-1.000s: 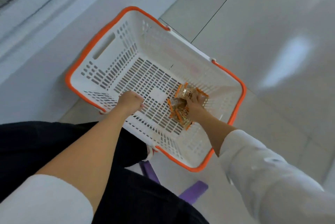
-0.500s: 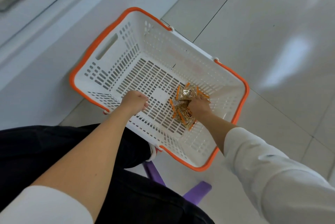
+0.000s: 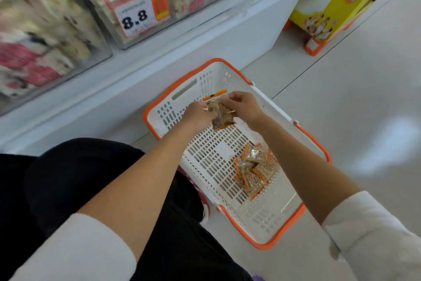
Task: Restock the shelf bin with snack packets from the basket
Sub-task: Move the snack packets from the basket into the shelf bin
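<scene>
A white basket (image 3: 268, 242) with an orange rim stands on the floor in front of me. Above its far end, my right hand (image 3: 245, 107) pinches the top of a few brown, orange-edged snack packets (image 3: 219, 113). My left hand (image 3: 198, 114) meets the same packets from the left, fingers hidden behind them. Several more snack packets (image 3: 254, 169) lie in a small pile on the basket's floor, near its right wall. Clear shelf bins (image 3: 68, 21) full of pink and cream packets line the shelf at the upper left, blurred by motion.
A price tag reading 8.8 (image 3: 136, 15) hangs on a bin front. The white shelf base (image 3: 159, 53) runs right behind the basket. A yellow and orange display box (image 3: 330, 7) stands on the floor at the upper right. Pale floor tiles (image 3: 364, 98) stretch to the right.
My right hand has lifted packets out of the pile to the basket's far end. My left hand left the basket's near rim and joined it. The view tilted up, showing the shelf bins.
</scene>
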Demonstrator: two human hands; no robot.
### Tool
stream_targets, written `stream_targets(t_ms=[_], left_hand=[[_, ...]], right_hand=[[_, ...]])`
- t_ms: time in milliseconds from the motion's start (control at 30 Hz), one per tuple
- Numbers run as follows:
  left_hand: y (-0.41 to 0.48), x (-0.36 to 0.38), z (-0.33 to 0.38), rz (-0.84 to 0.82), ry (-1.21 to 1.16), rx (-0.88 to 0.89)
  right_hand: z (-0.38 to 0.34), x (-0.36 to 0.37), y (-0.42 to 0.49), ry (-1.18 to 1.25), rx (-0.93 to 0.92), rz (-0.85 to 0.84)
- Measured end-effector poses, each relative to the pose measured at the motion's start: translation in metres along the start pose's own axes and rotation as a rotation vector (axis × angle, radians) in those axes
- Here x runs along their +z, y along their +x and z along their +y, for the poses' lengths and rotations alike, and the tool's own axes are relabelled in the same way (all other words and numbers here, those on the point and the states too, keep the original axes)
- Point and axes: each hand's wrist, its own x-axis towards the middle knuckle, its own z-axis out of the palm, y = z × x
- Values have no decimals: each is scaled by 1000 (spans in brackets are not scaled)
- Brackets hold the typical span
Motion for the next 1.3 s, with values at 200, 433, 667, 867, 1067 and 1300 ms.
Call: stream_targets(t_ms=[200,433,667,867,1067,1300], left_hand=[[-29,-72,39,167,-357,77],[-79,-150,80,489,-343,281],[-139,-213,130,654,-467,493],[-179,-275,151,611,-457,480],[-210,-334,166,793,-471,603],[-232,-420,180,853,-441,533]], right_hand=[[-96,18,-13,25,-163,-124],[-193,42,-55,-333,-399,-189],[-283,68,-90,17,-360,-270],[-345,84,-113,145,-432,-519],[-413,112,-134,-144,-682,-415],[-492,163,-126,-170,-742,-401]])
